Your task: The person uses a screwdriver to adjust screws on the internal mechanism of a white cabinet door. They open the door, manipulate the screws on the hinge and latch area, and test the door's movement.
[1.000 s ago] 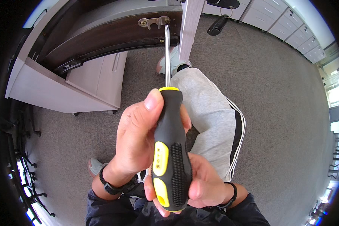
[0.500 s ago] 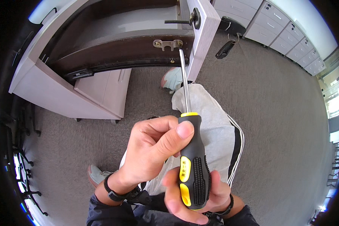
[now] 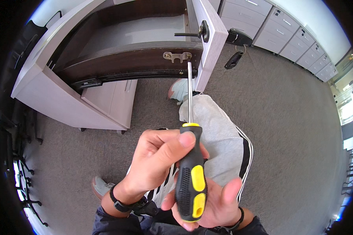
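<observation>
A long screwdriver (image 3: 191, 172) with a black and yellow handle points away from me. My left hand (image 3: 155, 156) pinches the top of its handle between thumb and fingers. Cupped around the lower handle is my right hand (image 3: 217, 199), its fingers curled beneath and its thumb lifted off to the side. The shaft's tip is at the right-end screw of a small metal bracket (image 3: 177, 57). That bracket lies against the dark brown side of a pulled-out drawer (image 3: 133, 64). A black lock (image 3: 204, 31) with a protruding bar is on the drawer's pale front panel (image 3: 211, 43).
The drawer juts from a pale cabinet (image 3: 70, 103) on casters at the left. My knee in light trousers (image 3: 219, 129) is below the drawer front. A black object (image 3: 233, 60) lies on the grey carpet (image 3: 290, 129). Drawer cabinets (image 3: 280, 31) line the far right.
The screwdriver handle has turned, its yellow patches passing from the left side to the right. My right thumb has come away from the handle. The drawer appears slightly lower in view.
</observation>
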Tool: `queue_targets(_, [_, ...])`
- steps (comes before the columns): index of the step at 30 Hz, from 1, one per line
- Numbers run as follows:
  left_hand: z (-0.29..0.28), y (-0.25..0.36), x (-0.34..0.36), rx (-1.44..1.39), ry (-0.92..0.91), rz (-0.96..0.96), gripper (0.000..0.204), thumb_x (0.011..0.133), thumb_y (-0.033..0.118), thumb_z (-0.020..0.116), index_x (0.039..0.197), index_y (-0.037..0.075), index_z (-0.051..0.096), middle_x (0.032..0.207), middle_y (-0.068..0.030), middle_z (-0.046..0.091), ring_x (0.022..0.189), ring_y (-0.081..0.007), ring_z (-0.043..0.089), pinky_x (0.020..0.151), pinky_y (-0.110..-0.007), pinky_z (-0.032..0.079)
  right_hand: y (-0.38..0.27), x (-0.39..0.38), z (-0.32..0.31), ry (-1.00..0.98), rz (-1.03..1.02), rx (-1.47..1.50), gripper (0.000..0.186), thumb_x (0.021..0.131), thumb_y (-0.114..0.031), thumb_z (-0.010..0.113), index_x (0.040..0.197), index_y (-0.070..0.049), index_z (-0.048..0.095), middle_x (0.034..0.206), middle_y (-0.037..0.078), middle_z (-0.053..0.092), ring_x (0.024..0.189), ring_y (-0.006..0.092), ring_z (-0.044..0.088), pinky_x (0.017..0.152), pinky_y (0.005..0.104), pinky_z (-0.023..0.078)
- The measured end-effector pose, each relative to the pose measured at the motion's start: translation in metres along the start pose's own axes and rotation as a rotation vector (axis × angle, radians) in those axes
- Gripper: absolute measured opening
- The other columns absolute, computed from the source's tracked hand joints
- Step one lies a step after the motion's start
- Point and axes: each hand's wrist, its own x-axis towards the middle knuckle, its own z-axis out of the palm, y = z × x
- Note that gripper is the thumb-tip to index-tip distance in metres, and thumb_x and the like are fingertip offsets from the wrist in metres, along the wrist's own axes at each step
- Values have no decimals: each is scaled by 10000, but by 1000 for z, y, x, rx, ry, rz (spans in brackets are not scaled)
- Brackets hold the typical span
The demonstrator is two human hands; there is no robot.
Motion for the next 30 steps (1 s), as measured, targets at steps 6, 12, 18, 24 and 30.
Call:
queue_targets(6, [-2,-4,1,-72,63,81,387,915,345,581,788,-14,649,722,-54,636,639,-84,582,587,-220,452,-2,0,0,-79,90,-149,677,956,-444,439,1392,33,239,1321,230,435,806,180,569,656,268,452])
queue_targets(12, [4,7,3,48,170,37,352,897,326,623,725,20,608,666,5,576,602,-40,508,551,-201,401,1,8,-1,6,74,-173,688,966,-469,382,1392,52,239,1174,198,510,644,136,517,579,230,418])
queue_targets(18, [-9,24,18,904,504,546,356,851,287,664,631,26,562,592,-34,546,558,-109,493,529,-261,362,4,12,-1,-91,58,-39,667,972,-432,382,1399,54,219,1113,142,491,627,128,471,570,228,376])
queue_targets(24, [-57,62,77,1778,480,1029,413,839,414,630,1043,55,610,937,-110,617,949,-307,565,850,-403,422,8,12,-7,-200,15,92,631,982,-368,407,1390,61,190,1136,170,452,715,148,482,636,221,380])
queue_targets(30, [-62,63,75,1894,393,866,940,665,830,473,1113,10,570,999,-157,594,952,-330,563,871,-423,419,11,11,-2,-156,-34,60,583,979,-381,414,1340,53,271,1110,157,451,712,126,460,635,223,368])
